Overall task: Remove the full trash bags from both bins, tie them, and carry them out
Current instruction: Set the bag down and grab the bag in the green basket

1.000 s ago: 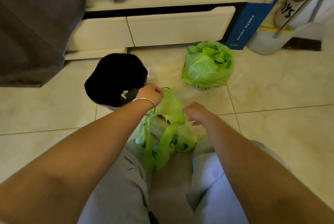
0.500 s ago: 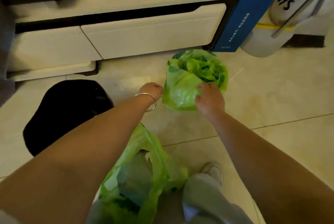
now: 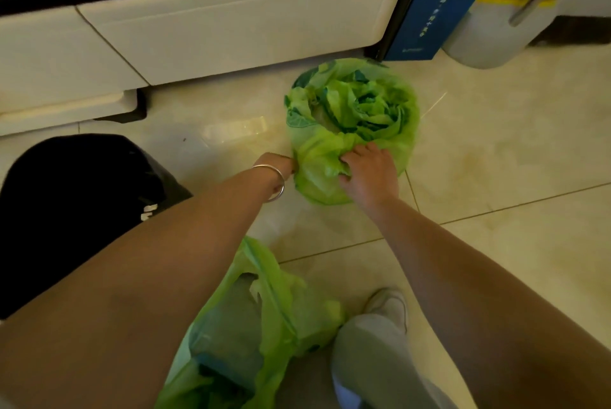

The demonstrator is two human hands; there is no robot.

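Gripping crinkly green bag (image 3: 353, 111), both hands (image 3: 370, 174) seemingly clenched.

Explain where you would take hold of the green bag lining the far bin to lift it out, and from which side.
Take the green bag by its rim, folded down over the bin's outside, from the near side, where the left hand and right hand already bunch it. That loose overhang offers a grip; the crumpled middle would likely pull unevenly.

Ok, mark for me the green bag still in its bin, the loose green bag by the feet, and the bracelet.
green bag in the bin (image 3: 373, 111), head view, on the crumpled folds at its open top.
loose green bag (image 3: 264, 319), head view, on its upper side near the mouth.
bracelet (image 3: 276, 182), head view, on the band at the left wrist.
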